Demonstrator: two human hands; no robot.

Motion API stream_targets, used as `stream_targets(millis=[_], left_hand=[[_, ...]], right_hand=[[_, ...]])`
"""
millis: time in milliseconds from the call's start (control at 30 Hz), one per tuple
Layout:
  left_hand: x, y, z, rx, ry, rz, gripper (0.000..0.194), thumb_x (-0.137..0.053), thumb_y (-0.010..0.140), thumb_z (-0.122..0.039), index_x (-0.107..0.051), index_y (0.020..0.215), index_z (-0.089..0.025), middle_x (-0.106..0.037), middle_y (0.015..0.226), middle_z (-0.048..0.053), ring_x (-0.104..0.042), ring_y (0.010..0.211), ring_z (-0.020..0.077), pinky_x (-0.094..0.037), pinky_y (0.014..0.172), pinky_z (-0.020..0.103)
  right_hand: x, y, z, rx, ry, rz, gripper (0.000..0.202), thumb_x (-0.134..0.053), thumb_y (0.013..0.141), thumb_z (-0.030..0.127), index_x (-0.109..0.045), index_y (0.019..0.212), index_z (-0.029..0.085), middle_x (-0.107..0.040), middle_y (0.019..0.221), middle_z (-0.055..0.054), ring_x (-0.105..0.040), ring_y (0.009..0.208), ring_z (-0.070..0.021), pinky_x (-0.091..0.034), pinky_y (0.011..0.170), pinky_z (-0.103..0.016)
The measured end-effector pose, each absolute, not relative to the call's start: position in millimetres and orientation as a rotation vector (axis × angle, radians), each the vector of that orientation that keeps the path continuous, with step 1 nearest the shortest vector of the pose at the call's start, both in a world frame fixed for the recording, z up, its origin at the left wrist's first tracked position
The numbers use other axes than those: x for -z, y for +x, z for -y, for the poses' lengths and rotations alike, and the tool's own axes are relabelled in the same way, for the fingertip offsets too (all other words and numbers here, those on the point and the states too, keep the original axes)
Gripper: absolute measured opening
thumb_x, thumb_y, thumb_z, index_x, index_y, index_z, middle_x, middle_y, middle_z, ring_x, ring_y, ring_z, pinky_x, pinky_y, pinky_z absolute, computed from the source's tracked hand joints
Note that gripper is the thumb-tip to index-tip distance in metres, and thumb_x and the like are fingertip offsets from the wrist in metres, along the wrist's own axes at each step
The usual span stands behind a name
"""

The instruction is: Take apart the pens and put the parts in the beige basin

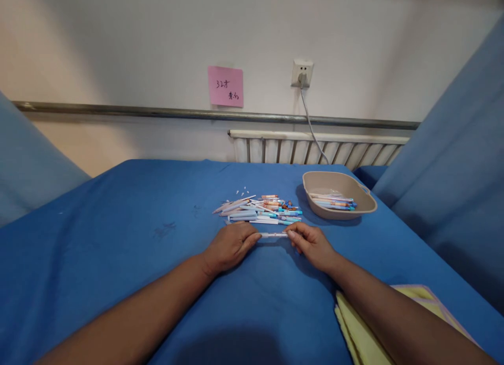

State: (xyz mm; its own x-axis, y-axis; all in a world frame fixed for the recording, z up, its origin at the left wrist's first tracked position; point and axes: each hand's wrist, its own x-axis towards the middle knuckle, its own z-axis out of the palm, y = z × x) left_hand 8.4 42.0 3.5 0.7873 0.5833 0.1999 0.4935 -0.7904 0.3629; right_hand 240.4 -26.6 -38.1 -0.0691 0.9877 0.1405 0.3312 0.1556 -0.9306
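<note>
Between my hands a pale, partly clear pen (274, 235) is held level above the blue cloth. My left hand (232, 245) is closed on its left end, fingers curled over it. My right hand (312, 244) pinches the right end between thumb and fingers. Just beyond them lies a pile of pen parts (255, 211), with white and pale barrels to the left and clear, orange and light-blue pieces to the right. A beige basin (338, 215) at the right holds several pens (334, 202).
The blue cloth (118, 239) covers the table. Small white bits (243, 191) lie behind the pile. A yellow cloth (364, 328) is under my right forearm. Behind are a radiator (283, 149), a metal rail (157, 111), a pink note (226, 86) and a plugged socket (302, 73).
</note>
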Motion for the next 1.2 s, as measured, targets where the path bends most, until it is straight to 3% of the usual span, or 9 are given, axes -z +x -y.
stream_targets(millis=[67,167,300,433,633,733,867,967,1200], left_hand=[[-4,8,-42,-0.543,2.675,-0.832,0.029,-0.042,0.091,-0.040,-0.060,0.100,-0.019,-0.064,0.093,0.006,-0.057,0.086,0.0193,-0.044,0.078,0.031],[-5,8,-39,-0.739,2.649,-0.782,0.044,-0.058,0.083,-0.041,-0.049,0.118,-0.017,-0.057,0.115,0.010,-0.052,0.103,0.0223,-0.043,0.087,0.033],[-5,9,-38,-0.636,2.681,-0.721,0.021,-0.042,0.092,-0.031,-0.057,0.101,-0.018,-0.062,0.096,0.006,-0.056,0.090,0.0180,-0.043,0.083,0.030],[-2,7,-44,-0.479,2.671,-0.886,0.035,-0.031,0.096,-0.033,-0.062,0.088,-0.018,-0.064,0.080,0.004,-0.059,0.077,0.0178,-0.046,0.074,0.030],[-2,9,-40,-0.723,2.689,-0.710,0.043,-0.056,0.085,-0.035,-0.046,0.124,-0.019,-0.057,0.118,0.010,-0.053,0.106,0.0234,-0.043,0.092,0.037],[-3,10,-36,-0.602,2.722,-0.681,0.027,-0.042,0.092,-0.028,-0.053,0.115,-0.019,-0.063,0.106,0.009,-0.057,0.098,0.0208,-0.044,0.088,0.035],[-2,10,-38,-0.483,2.558,-0.851,0.032,-0.033,0.095,-0.033,-0.054,0.116,-0.020,-0.066,0.078,0.002,-0.061,0.074,0.0165,-0.046,0.072,0.028],[-1,7,-45,-0.495,2.350,-0.946,0.037,-0.026,0.097,-0.036,-0.053,0.113,-0.019,-0.056,0.054,-0.005,-0.057,0.055,0.0133,-0.045,0.063,0.024],[0,4,-57,-0.610,2.370,-1.081,0.032,-0.037,0.092,-0.040,-0.060,0.095,-0.017,-0.062,0.066,-0.001,-0.059,0.064,0.0156,-0.042,0.063,0.024]], right_hand=[[38,241,26,-0.931,-1.320,1.554,0.027,-0.046,0.087,0.043,-0.060,0.089,0.019,-0.053,0.060,0.003,-0.049,0.049,-0.0095,-0.038,0.049,-0.021],[37,242,26,-0.929,-1.323,1.552,0.026,-0.046,0.087,0.042,-0.059,0.088,0.019,-0.053,0.060,0.004,-0.049,0.049,-0.0095,-0.039,0.049,-0.021],[37,240,27,-0.956,-1.296,1.555,0.026,-0.046,0.087,0.041,-0.059,0.090,0.019,-0.052,0.060,0.004,-0.049,0.050,-0.0095,-0.039,0.050,-0.021],[38,240,27,-0.955,-1.305,1.549,0.026,-0.046,0.087,0.041,-0.059,0.090,0.018,-0.051,0.061,0.004,-0.048,0.050,-0.0092,-0.038,0.050,-0.021],[37,241,26,-0.939,-1.307,1.548,0.027,-0.046,0.087,0.041,-0.059,0.086,0.018,-0.051,0.060,0.004,-0.047,0.049,-0.0088,-0.037,0.049,-0.021],[38,240,27,-0.950,-1.297,1.555,0.027,-0.046,0.088,0.042,-0.059,0.086,0.018,-0.050,0.060,0.004,-0.047,0.049,-0.0089,-0.037,0.049,-0.021],[40,239,27,-0.931,-1.301,1.548,0.026,-0.046,0.087,0.042,-0.059,0.087,0.019,-0.051,0.060,0.004,-0.047,0.049,-0.0095,-0.036,0.049,-0.021],[42,243,24,-0.901,-1.315,1.497,0.027,-0.047,0.086,0.043,-0.060,0.087,0.019,-0.051,0.059,0.004,-0.046,0.050,-0.0100,-0.036,0.049,-0.021],[44,249,18,-0.763,-1.393,1.390,0.028,-0.047,0.085,0.043,-0.059,0.080,0.018,-0.049,0.056,0.004,-0.046,0.050,-0.0112,-0.035,0.049,-0.022]])
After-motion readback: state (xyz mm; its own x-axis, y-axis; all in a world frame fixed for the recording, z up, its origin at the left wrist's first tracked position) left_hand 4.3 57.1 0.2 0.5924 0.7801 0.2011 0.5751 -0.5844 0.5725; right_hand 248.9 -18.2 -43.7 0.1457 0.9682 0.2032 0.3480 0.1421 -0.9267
